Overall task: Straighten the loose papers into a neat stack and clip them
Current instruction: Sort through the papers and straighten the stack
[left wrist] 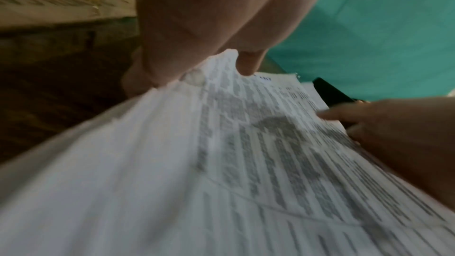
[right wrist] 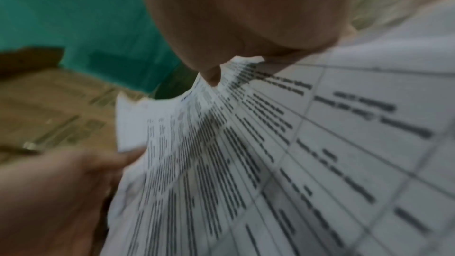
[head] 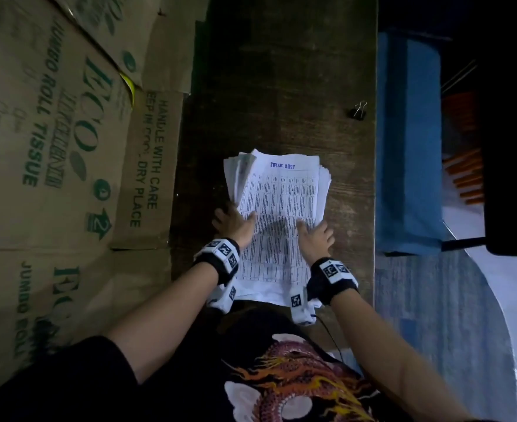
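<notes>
- I am gripping the papers [head: 281, 208] by their two long sides, left hand [head: 234, 222] and right hand [head: 315, 236], thumbs on top, by the bench's [head: 281, 86] near edge.
- Corners are fanning; squeezing unevenly could skew them further.
- The binder clip [head: 359, 110] is waiting at the right edge.

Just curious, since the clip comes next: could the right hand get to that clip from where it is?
Probably yes. The clip lies apart on bare table, beyond the right hand, but that hand now grips the papers.

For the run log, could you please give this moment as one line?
papers: uneven, unclipped | left hand: grips left edge | right hand: grips right edge | binder clip: apart on table
</notes>
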`<action>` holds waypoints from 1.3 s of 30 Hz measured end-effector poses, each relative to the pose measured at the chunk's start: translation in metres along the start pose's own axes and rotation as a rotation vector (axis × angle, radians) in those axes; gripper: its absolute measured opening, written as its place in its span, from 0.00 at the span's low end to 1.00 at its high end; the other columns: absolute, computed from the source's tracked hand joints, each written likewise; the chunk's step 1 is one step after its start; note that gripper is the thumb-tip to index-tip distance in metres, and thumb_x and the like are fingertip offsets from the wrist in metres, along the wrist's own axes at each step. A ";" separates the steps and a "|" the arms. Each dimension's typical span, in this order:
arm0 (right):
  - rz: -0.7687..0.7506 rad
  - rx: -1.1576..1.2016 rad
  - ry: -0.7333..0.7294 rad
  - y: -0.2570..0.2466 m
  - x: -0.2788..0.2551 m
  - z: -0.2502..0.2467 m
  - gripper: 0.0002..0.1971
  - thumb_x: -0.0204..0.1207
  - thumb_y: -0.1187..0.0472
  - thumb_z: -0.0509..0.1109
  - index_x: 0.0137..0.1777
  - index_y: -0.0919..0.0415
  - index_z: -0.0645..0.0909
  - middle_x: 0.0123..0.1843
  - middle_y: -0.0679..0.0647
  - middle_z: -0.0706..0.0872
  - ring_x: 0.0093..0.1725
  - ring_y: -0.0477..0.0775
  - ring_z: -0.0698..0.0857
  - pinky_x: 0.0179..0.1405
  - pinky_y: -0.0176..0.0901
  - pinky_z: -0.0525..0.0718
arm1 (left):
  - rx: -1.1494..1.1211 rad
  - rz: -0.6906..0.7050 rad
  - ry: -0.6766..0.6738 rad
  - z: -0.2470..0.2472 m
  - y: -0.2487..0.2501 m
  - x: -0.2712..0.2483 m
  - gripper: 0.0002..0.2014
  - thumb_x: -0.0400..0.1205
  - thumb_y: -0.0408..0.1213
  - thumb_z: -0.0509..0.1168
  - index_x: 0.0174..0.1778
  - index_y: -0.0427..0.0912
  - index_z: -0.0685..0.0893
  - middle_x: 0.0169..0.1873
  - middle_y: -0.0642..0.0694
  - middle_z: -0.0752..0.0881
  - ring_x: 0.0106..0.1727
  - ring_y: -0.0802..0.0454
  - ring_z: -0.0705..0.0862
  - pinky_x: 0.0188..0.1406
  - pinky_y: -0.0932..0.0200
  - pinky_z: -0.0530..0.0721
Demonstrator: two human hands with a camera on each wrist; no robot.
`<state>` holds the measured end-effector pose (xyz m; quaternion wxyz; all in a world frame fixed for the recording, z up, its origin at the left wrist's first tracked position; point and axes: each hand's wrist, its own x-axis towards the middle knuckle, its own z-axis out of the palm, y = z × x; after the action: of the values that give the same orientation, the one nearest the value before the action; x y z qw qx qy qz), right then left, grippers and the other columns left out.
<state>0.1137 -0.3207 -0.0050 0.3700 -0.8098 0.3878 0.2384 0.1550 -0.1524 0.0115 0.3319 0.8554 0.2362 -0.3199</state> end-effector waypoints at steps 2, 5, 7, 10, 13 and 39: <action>0.013 0.150 -0.010 0.003 0.003 -0.010 0.44 0.77 0.40 0.68 0.80 0.68 0.53 0.82 0.65 0.59 0.80 0.68 0.61 0.77 0.64 0.66 | -0.073 -0.023 -0.020 -0.012 -0.002 0.004 0.37 0.82 0.54 0.63 0.81 0.42 0.56 0.79 0.35 0.54 0.78 0.32 0.64 0.75 0.43 0.68; 0.053 0.292 -0.109 0.004 0.008 -0.029 0.49 0.75 0.46 0.75 0.81 0.74 0.51 0.82 0.68 0.63 0.78 0.68 0.69 0.73 0.57 0.71 | -0.154 -0.051 -0.087 -0.024 -0.008 0.011 0.45 0.77 0.53 0.70 0.83 0.42 0.52 0.83 0.38 0.52 0.80 0.36 0.62 0.76 0.46 0.67; 0.086 0.302 -0.258 0.002 0.012 -0.037 0.45 0.73 0.48 0.77 0.77 0.79 0.61 0.77 0.74 0.69 0.74 0.76 0.72 0.70 0.59 0.74 | -0.228 -0.024 -0.120 -0.027 -0.009 0.018 0.45 0.74 0.51 0.75 0.80 0.38 0.59 0.80 0.40 0.66 0.78 0.40 0.68 0.72 0.48 0.71; 0.071 0.353 -0.473 0.004 0.013 -0.048 0.32 0.69 0.54 0.81 0.68 0.71 0.77 0.64 0.66 0.85 0.63 0.71 0.83 0.65 0.65 0.81 | -0.310 -0.058 -0.212 -0.032 -0.014 0.023 0.41 0.73 0.47 0.76 0.77 0.35 0.66 0.75 0.40 0.72 0.75 0.41 0.72 0.68 0.52 0.74; -0.147 0.288 -0.403 0.003 0.003 -0.056 0.19 0.74 0.68 0.76 0.63 0.70 0.80 0.56 0.61 0.89 0.54 0.61 0.89 0.45 0.43 0.88 | -0.389 0.043 -0.234 -0.034 -0.022 0.020 0.35 0.74 0.37 0.75 0.76 0.37 0.69 0.72 0.38 0.77 0.71 0.43 0.77 0.72 0.46 0.75; -0.926 0.594 -0.134 -0.052 -0.075 -0.145 0.24 0.59 0.71 0.85 0.55 0.57 0.86 0.56 0.58 0.90 0.57 0.57 0.88 0.58 0.57 0.86 | -0.577 0.983 -0.171 -0.127 0.028 -0.061 0.35 0.59 0.49 0.84 0.63 0.56 0.83 0.58 0.55 0.88 0.65 0.54 0.84 0.65 0.44 0.83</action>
<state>0.1259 -0.3787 0.1552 0.6726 -0.7396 0.0174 -0.0181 0.1801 -0.0915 0.1391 0.6793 0.7107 -0.1393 -0.1187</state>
